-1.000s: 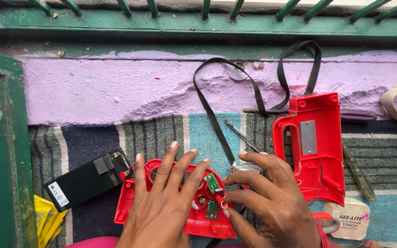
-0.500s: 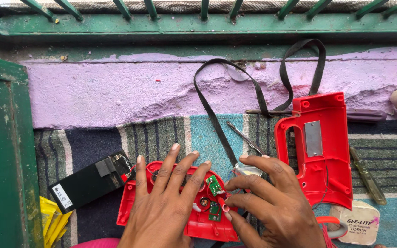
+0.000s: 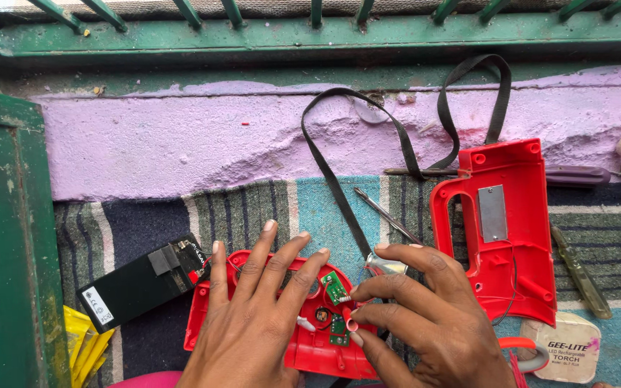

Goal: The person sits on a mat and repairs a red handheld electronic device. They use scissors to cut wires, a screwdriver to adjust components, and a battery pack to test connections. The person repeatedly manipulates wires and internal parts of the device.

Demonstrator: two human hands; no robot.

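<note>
My left hand [image 3: 249, 316] lies flat, fingers spread, pressing down on an opened red plastic casing half [image 3: 318, 356] that shows small green circuit boards [image 3: 335, 287] and thin wires inside. My right hand [image 3: 425, 316] reaches in from the right, its fingertips pinching at a small part next to the upper circuit board. A silvery reflector piece [image 3: 386, 267] peeks out just above the right fingers. The other red casing half [image 3: 501, 230], with a handle opening and a metal plate, rests to the right on the striped cloth.
A black battery block [image 3: 141, 280] sits left of the casing, with yellow items [image 3: 84, 345] below it. A black strap [image 3: 397, 144], a thin screwdriver [image 3: 389, 215], a dark-handled tool [image 3: 576, 174] and a greenish tool [image 3: 580, 273] lie around. Purple ledge and green railing behind; green frame at left.
The view has shifted slightly. My right fingers have closed in a little toward the circuit board; the left hand stays pressed on the casing.
</note>
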